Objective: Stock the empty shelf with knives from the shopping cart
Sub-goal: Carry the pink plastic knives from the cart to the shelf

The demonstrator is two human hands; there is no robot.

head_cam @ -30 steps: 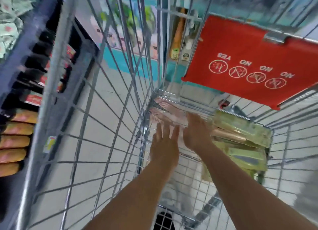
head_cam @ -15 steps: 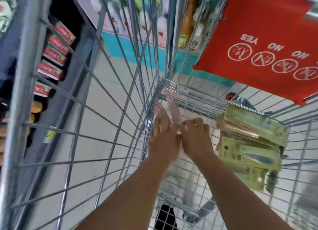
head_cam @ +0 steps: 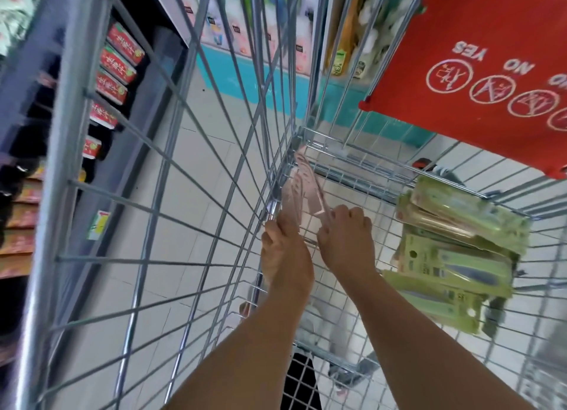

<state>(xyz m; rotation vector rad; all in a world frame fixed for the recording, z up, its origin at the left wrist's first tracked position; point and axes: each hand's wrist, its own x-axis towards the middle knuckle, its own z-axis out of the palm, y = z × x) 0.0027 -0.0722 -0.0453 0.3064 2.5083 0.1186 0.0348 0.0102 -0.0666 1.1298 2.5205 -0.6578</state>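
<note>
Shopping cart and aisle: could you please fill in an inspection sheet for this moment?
Surface: wire shopping cart, its mesh floor partly bare.
Job's things: pink knife packs upright in the cart's left far corner; green knife packs stacked at right.
Clutter: nothing seen.
Grippers: left hand and right hand both grip the pink packs.
Cables: nothing seen.
Surroundings: red child-seat flap with YES/NO symbols; red boxes on the dark shelf at left; tiled floor.

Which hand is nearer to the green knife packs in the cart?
Right. The right hand is beside the green knife packs, apart from them; the left hand is farther away, at the cart's left wall.
</note>
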